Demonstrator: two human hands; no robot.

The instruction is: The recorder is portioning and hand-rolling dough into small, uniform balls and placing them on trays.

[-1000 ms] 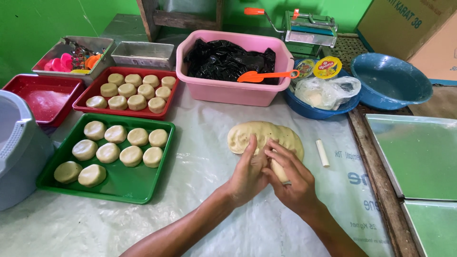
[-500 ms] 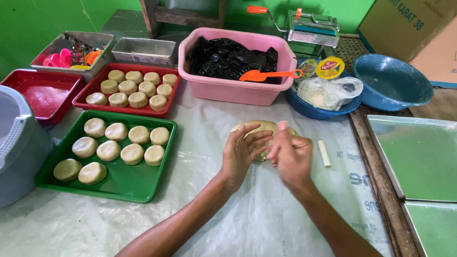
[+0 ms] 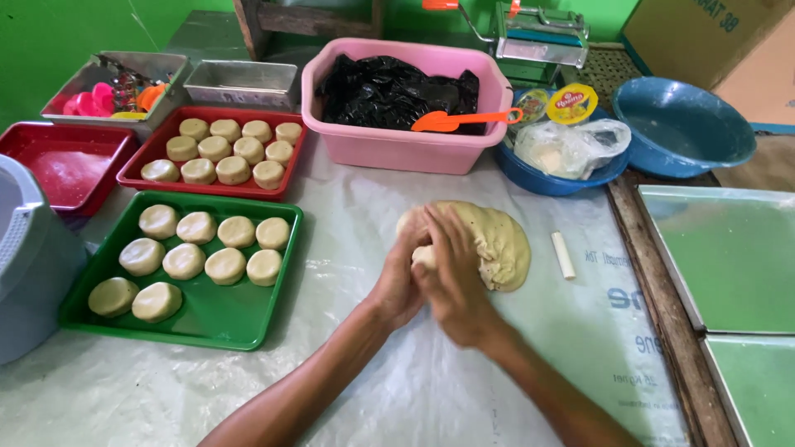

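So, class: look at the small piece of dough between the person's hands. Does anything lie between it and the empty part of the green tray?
Nothing visible does. The left hand and right hand cup the dough piece beside the dough mass. Only bare plastic sheet lies between it and the green tray.

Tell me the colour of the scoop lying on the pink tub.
Orange scoop, seen in the head view.

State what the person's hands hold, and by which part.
Both hands, left hand and right hand, cup a small dough piece around its sides, beside the dough mass.
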